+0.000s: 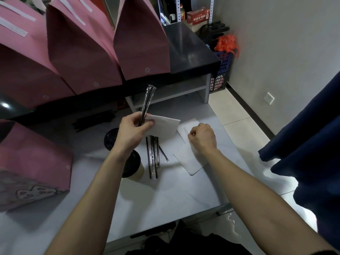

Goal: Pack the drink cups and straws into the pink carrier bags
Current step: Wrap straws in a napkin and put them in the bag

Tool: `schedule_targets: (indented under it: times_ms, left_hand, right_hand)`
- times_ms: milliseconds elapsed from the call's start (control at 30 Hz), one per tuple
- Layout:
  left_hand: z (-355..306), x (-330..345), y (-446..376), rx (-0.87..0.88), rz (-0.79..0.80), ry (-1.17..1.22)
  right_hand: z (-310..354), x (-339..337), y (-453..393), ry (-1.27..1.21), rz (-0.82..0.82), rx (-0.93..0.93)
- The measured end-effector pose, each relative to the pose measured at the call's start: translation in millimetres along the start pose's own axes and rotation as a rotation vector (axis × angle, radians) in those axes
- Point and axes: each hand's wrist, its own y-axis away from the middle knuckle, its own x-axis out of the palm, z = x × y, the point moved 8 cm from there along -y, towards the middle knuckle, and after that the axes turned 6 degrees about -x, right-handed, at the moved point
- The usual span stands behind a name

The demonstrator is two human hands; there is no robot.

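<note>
My left hand (133,128) grips wrapped black straws (148,100) that stick up, together with a folded white napkin (163,127). My right hand (202,136) rests with curled fingers on white napkins (185,128) lying on the white table (174,196); whether it pinches one I cannot tell. Several more wrapped straws (153,157) lie on the table below my left hand. Two cups with black lids stand there, one (111,138) behind my left wrist and one (133,165) partly under my forearm. A pink carrier bag (35,162) stands at the left.
Three more pink bags (82,57) stand in a row on a dark counter (189,50) behind the table. A pile of black straws (93,120) lies under the counter's edge. A flat white sheet (191,163) lies near my right forearm. Dark blue cloth (309,144) hangs at the right.
</note>
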Motion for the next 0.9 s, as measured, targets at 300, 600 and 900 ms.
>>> schedule_targets:
  times_ms: [300, 600, 900]
  left_hand:
    - [-9.6, 8.5, 3.0, 0.037, 0.099, -0.077]
    - [-38.9, 21.1, 2.3, 0.179, 0.203, -0.033]
    - [-19.6, -12.1, -3.3, 0.067, 0.004, 0.133]
  right_hand:
    - [-6.5, -48.8, -10.1, -0.467, -0.245, -0.005]
    - [73.2, -79.9, 4.5, -0.898, 0.212, -0.305]
    - [112.7, -69.5, 21.1, -1.001, 0.167, -0.270]
